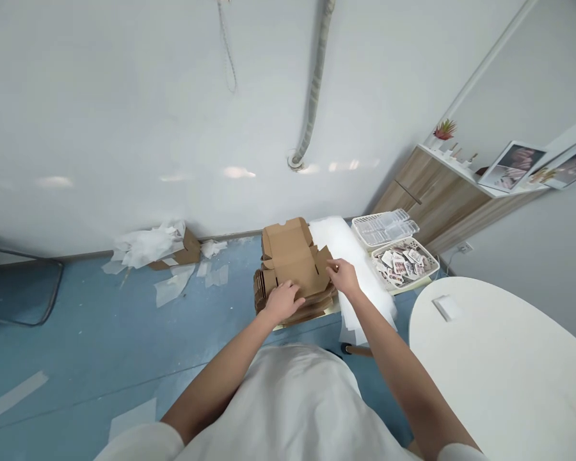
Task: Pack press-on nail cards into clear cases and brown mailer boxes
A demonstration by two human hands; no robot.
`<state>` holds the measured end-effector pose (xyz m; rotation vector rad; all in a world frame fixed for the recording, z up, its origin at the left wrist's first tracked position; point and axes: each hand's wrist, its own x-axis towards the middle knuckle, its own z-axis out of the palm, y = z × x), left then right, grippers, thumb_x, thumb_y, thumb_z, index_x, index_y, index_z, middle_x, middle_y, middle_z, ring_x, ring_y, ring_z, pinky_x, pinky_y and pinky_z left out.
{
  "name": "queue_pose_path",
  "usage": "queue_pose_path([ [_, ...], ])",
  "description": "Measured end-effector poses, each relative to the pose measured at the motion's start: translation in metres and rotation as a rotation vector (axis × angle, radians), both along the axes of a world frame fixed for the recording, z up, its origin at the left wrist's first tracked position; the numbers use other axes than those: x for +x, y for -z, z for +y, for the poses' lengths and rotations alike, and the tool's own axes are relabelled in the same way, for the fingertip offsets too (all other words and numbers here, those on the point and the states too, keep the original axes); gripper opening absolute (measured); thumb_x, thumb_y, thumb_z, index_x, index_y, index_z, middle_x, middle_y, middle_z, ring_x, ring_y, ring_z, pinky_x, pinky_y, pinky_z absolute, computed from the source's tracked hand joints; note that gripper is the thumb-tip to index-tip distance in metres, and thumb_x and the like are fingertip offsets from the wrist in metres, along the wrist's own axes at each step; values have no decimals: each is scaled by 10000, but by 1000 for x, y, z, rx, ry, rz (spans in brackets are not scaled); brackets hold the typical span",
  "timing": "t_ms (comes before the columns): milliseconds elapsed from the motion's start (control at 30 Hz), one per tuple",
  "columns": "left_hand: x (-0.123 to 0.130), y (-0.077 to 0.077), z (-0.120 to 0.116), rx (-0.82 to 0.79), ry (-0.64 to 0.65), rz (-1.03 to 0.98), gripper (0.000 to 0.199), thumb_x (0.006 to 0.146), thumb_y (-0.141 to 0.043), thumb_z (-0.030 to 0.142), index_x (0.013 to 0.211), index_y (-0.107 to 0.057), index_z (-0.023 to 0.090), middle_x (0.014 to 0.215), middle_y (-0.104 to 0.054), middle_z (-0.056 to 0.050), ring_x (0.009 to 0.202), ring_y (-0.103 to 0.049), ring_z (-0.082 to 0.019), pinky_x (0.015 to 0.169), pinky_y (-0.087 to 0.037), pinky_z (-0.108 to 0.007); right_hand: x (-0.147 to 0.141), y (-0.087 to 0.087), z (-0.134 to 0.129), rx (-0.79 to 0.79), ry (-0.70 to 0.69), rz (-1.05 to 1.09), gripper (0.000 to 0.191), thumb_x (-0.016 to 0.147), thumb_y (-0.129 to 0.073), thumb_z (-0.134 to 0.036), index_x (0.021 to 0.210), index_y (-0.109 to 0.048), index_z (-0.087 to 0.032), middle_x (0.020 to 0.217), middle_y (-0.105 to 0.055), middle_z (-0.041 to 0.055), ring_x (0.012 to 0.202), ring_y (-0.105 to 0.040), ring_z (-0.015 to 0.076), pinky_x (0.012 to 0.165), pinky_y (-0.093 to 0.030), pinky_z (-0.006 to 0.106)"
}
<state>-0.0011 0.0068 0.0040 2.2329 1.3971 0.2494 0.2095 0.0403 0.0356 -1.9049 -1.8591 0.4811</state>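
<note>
A flattened brown cardboard box lies unfolded on top of a stack of similar flat boxes in front of me. My left hand rests on its near left part, with the fingers stretched out and somewhat apart. At the right edge, my right hand pinches a raised side flap of the same box between thumb and fingers. Its fingertips are partly hidden.
White foam sheets lie right of the stack. Beyond them are a basket of small printed cards and a basket of clear plastic cases. A round white table stands at right. Left, a carton overflows with wrapping.
</note>
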Motion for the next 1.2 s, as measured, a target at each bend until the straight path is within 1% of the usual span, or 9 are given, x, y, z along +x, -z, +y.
queue_pose_path([
  [167, -1, 6, 7, 27, 65, -28, 376, 893, -237, 292, 941, -588, 164, 894, -588, -83, 836, -551, -195, 735, -415, -307, -5, -1, -29, 215, 25, 15, 450, 736, -525, -269, 1174, -498, -172, 1151, -512, 113, 958, -541, 211, 851, -436, 375],
  [233, -1, 7, 8, 35, 40, -40, 368, 892, -241, 289, 887, -586, 163, 851, -585, -78, 805, -549, -197, 711, -414, -308, -18, 4, -46, 271, -51, -58, 374, 774, -483, -234, 1138, -522, -159, 1120, -520, 129, 1022, -502, 228, 878, -407, 390],
  [333, 0, 5, 8, 72, -11, -105, 342, 887, -254, 287, 877, -578, 176, 847, -580, -73, 816, -545, -197, 730, -408, -311, -38, 17, -65, 95, -340, -154, 289, 816, -450, -238, 1080, -555, -184, 1035, -580, 103, 997, -519, 216, 896, -380, 396],
  [433, -1, -5, 5, 117, -76, -182, 336, 883, -252, 285, 913, -572, 189, 870, -584, -73, 832, -541, -200, 747, -403, -322, -46, 32, -69, -134, -397, -161, 341, 786, -519, -332, 1084, -557, -170, 1097, -578, 113, 1052, -508, 235, 930, -353, 419],
  [567, -3, -19, -3, 185, -177, -358, 320, 867, -274, 268, 951, -571, 182, 880, -586, -80, 864, -532, -200, 782, -401, -330, -33, 29, -65, -203, -244, 340, 613, 745, -516, -515, 1238, -438, -160, 1239, -500, 144, 1113, -492, 248, 906, -398, 405],
  [700, 6, -17, -19, 226, -129, -445, 305, 851, -311, 228, 987, -579, 177, 939, -596, -87, 921, -524, -205, 820, -392, -344, -14, -7, -70, -76, -45, 824, 801, 737, -426, -620, 1376, -152, -223, 1392, -307, 130, 1060, -537, 218, 852, -444, 369],
  [900, 35, 0, -42, 159, 134, -392, 335, 851, -318, 189, 1046, -588, 223, 947, -625, -69, 912, -545, -199, 858, -364, -382, -2, -44, -84, -116, 220, 475, 528, 742, -505, -330, 1252, -424, -219, 1045, -619, 48, 787, -590, 176, 703, -459, 297],
  [1033, 52, 4, -49, 105, 227, -352, 349, 845, -323, 181, 1069, -585, 240, 938, -633, -69, 909, -552, -197, 884, -348, -397, 9, -33, -95, -174, 388, 143, 495, 714, -447, -187, 1207, -474, -216, 793, -653, 35, 641, -577, 184, 634, -424, 291],
  [1200, 83, -3, -52, 141, 244, -342, 353, 816, -427, 284, 1150, -529, 231, 1099, -578, -91, 1062, -485, -246, 983, -241, -444, 45, -9, -123, -193, 472, 387, 458, 775, -365, -218, 1228, -427, -228, 837, -640, 34, 555, -587, 147, 587, -454, 267],
])
